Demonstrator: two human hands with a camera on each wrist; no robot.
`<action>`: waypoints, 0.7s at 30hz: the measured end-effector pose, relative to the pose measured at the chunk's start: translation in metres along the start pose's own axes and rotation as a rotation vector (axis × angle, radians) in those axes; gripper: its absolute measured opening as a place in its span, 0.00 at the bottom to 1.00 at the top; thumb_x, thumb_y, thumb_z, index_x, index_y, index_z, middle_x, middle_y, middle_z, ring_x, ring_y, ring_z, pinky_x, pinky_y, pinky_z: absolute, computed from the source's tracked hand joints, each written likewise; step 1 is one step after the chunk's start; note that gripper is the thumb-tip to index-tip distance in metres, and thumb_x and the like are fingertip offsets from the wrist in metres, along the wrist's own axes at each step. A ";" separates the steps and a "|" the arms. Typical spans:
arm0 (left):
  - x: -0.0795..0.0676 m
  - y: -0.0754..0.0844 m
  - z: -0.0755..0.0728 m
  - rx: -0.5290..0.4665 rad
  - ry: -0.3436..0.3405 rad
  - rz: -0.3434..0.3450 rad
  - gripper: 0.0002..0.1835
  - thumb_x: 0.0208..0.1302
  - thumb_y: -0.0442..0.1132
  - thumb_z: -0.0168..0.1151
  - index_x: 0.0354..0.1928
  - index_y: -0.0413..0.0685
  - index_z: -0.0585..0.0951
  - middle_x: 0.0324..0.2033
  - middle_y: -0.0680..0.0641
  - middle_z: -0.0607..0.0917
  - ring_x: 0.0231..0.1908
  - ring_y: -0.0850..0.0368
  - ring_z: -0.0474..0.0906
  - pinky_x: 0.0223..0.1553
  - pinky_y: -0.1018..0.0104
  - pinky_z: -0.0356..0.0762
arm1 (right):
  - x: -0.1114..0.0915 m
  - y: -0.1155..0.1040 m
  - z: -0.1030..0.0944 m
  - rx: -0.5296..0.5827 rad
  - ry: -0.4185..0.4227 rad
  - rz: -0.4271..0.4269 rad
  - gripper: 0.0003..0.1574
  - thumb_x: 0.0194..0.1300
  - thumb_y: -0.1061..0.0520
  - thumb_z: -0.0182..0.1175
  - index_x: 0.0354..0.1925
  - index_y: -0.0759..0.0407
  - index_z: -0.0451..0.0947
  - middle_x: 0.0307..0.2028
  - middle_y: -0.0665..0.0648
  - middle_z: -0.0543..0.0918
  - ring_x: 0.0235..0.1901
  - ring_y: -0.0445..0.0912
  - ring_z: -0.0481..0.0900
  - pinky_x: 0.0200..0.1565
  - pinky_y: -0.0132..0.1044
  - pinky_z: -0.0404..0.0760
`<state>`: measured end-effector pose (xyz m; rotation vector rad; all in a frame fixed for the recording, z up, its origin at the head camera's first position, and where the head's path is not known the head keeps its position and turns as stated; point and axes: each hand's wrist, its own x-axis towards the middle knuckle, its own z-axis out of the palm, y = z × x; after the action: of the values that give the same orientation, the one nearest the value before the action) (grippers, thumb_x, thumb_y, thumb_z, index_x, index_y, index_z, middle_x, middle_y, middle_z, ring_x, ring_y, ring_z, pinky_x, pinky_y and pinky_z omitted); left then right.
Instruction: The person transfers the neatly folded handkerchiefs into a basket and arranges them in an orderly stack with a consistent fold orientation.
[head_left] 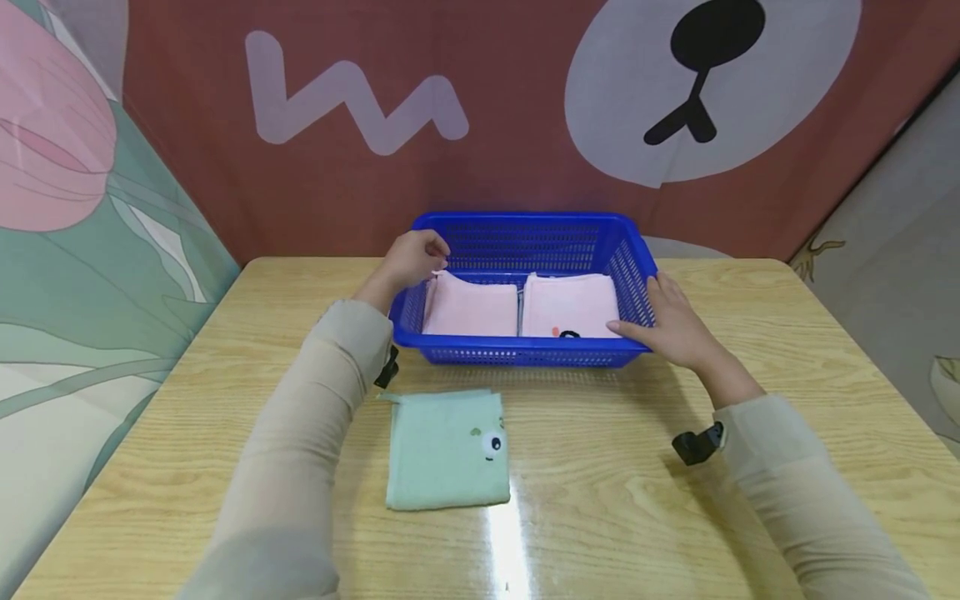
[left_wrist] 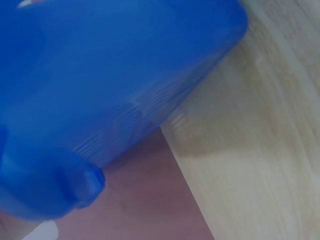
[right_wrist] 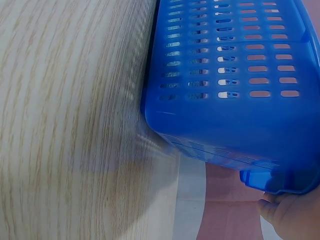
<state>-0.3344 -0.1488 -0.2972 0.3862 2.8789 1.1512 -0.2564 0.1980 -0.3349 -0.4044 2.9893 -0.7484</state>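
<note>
A blue plastic basket [head_left: 525,343] stands at the back of the table, with two folded pink towels [head_left: 480,308] [head_left: 572,302] side by side inside. My left hand [head_left: 415,257] reaches over the basket's left end. Its fingers are curled and pinch the raised back corner of the left pink towel. At the right end, my right hand [head_left: 673,323] grips the basket's rim, thumb over the front corner. In the right wrist view, fingers [right_wrist: 270,207] curl at the basket's end handle. Only the basket's blurred side [left_wrist: 115,70] shows in the left wrist view; the hand is hidden there.
A folded mint-green towel [head_left: 448,454] with a printed face lies on the wooden table [head_left: 615,500] in front of the basket. Behind the basket rises a brown printed backdrop [head_left: 345,192]. Side panels [head_left: 97,292] flank the table.
</note>
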 end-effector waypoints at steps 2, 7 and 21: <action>-0.001 0.001 -0.002 -0.080 -0.013 -0.016 0.08 0.57 0.26 0.51 0.39 0.34 0.74 0.34 0.39 0.76 0.37 0.45 0.75 0.35 0.61 0.75 | 0.000 0.000 0.000 -0.001 0.000 -0.005 0.63 0.54 0.34 0.50 0.61 0.75 0.29 0.62 0.71 0.29 0.61 0.60 0.26 0.56 0.58 0.37; -0.007 0.004 -0.007 -0.233 -0.069 -0.040 0.09 0.57 0.27 0.52 0.41 0.34 0.72 0.35 0.40 0.73 0.41 0.42 0.73 0.39 0.56 0.73 | 0.000 0.001 0.000 0.005 0.006 -0.008 0.63 0.54 0.34 0.50 0.61 0.75 0.29 0.62 0.71 0.30 0.61 0.60 0.26 0.56 0.58 0.37; -0.038 0.009 -0.020 -0.374 -0.111 -0.002 0.11 0.57 0.27 0.53 0.43 0.33 0.71 0.38 0.40 0.72 0.39 0.50 0.72 0.39 0.61 0.74 | 0.000 0.001 0.001 0.001 0.007 -0.004 0.63 0.54 0.33 0.50 0.61 0.75 0.30 0.62 0.71 0.30 0.61 0.60 0.26 0.56 0.58 0.37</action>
<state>-0.2977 -0.1655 -0.2793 0.4158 2.4942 1.5701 -0.2562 0.1989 -0.3360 -0.4093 2.9951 -0.7531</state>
